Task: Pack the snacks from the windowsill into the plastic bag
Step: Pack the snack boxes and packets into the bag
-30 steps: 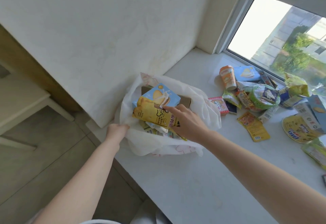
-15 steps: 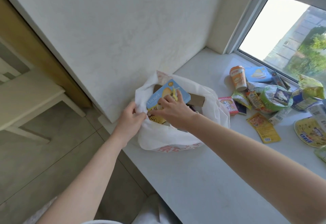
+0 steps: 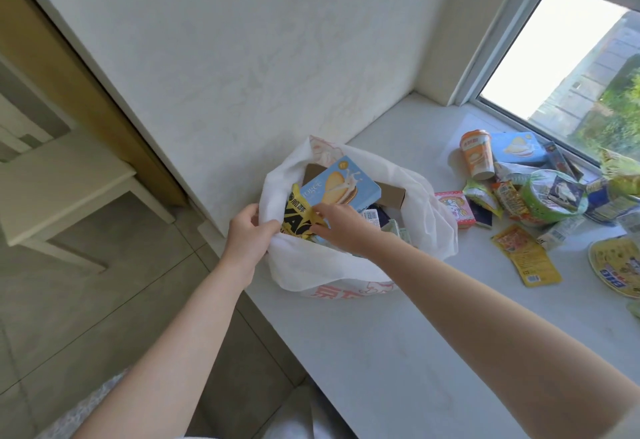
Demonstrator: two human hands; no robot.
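several snacks sit inside the white plastic bag (image 3: 311, 265) already: a blue biscuit box (image 3: 341, 186), a brown carton (image 3: 391, 193) and smaller packets beneath. the left hand (image 3: 247, 238) grips the bag's near rim, fingers curled round the film, holding the mouth open. the right hand (image 3: 341, 227) pinches the top of a yellow-and-black snack packet (image 3: 298, 220), which stands partly inside the mouth, not yet settled.

judgement: under half done. many items lie loose on the windowsill (image 3: 415, 334) by the window: an orange cup (image 3: 477, 154), a second blue box (image 3: 516, 149), a green bowl (image 3: 550, 196), a pink packet (image 3: 450, 208), a yellow sachet (image 3: 526, 255) and a round yellow tub (image 3: 620, 265).

the bag stands at the sill's left end, near the drop to the floor and just beside the wall (image 3: 277, 58). bare sill between bag and pile gives the right hand a free path.
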